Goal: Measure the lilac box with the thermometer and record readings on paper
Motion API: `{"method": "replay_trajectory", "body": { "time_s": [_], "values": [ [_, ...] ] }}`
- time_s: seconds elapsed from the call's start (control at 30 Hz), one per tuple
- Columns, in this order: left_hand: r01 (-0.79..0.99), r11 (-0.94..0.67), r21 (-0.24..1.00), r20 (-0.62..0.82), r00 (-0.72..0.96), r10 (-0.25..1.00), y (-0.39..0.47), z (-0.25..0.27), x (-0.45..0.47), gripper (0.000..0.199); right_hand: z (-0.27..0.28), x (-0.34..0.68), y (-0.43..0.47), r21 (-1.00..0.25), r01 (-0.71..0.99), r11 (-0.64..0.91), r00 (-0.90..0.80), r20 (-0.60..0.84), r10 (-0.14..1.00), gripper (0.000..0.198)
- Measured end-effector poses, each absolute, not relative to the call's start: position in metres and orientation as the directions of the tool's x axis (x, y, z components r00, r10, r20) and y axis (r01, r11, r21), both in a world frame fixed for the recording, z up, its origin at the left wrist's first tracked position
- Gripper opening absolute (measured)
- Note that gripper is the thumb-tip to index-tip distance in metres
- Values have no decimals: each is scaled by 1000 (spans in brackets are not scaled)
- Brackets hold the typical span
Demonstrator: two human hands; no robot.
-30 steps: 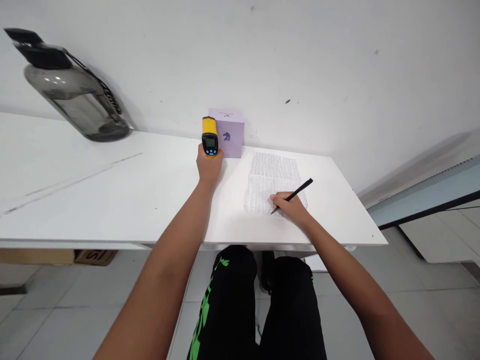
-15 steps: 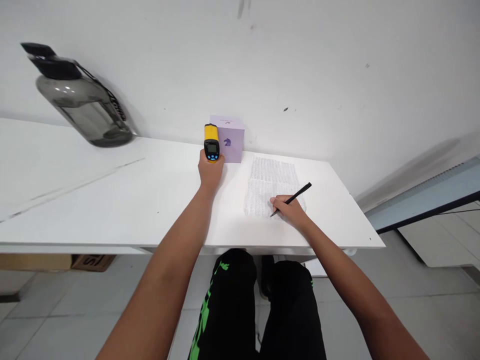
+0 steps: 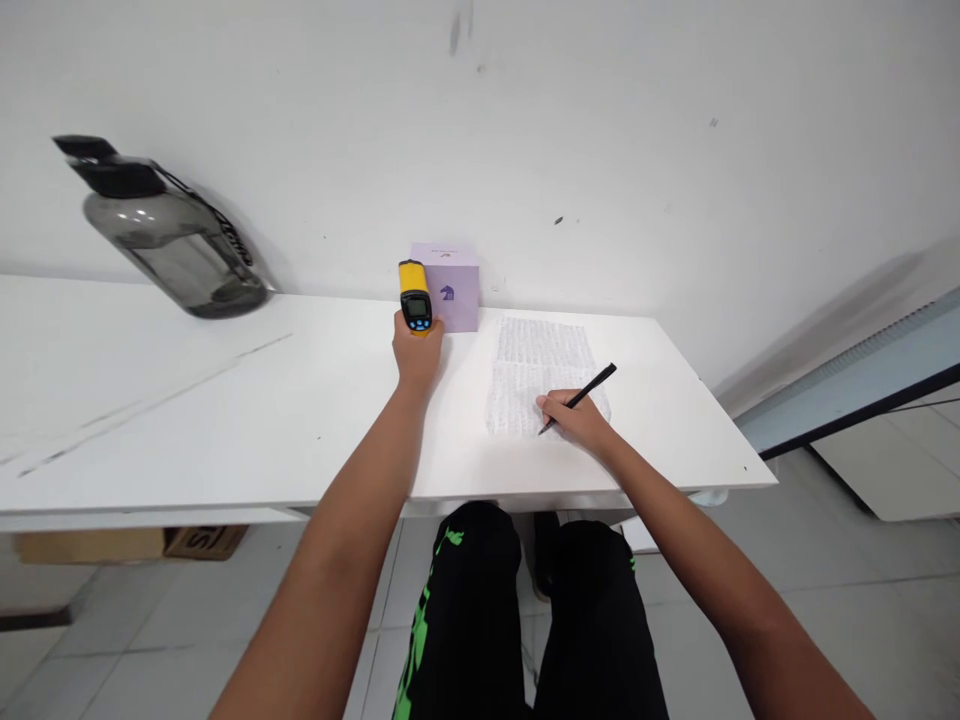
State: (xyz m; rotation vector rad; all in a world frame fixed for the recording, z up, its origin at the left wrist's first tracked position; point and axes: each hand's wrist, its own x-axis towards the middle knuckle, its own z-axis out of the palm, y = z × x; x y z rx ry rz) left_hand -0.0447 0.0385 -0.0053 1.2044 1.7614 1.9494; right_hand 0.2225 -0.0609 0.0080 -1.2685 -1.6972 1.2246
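Observation:
My left hand (image 3: pixel 417 352) is closed round the handle of a yellow and black infrared thermometer (image 3: pixel 415 295), its small screen and blue buttons facing me. Just behind it stands a light purple box (image 3: pixel 459 305) with a dark animal-head print, partly covered by the thermometer. In my right hand (image 3: pixel 574 415) is a slim black pen (image 3: pixel 598 379), pinched and slanting up to the right. Its tip is low on a sheet of paper (image 3: pixel 525 385) covered in dense rows of writing. The hand hides the sheet's lower right part.
A grey see-through water bottle (image 3: pixel 180 250) with a black lid stands at the back left of the white table (image 3: pixel 172 430), by the wall (image 3: pixel 622 130). Below the table at left lies a cardboard box (image 3: pixel 97 545). A dark-edged panel (image 3: pixel 862 385) is at right.
The view has shifted and tilted slightly. The thermometer leans a little more to the left, still in my left hand. My right hand keeps the pen in nearly the same spot on the paper.

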Motion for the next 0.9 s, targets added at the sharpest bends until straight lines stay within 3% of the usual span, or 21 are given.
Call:
{"method": "replay_trajectory", "body": {
  "time_s": [0.9],
  "values": [
    [358, -197, 913, 393, -635, 665, 37, -3, -46, 35, -2, 223, -53, -948, 310, 75, -268, -12, 963, 39]
  ]
}}
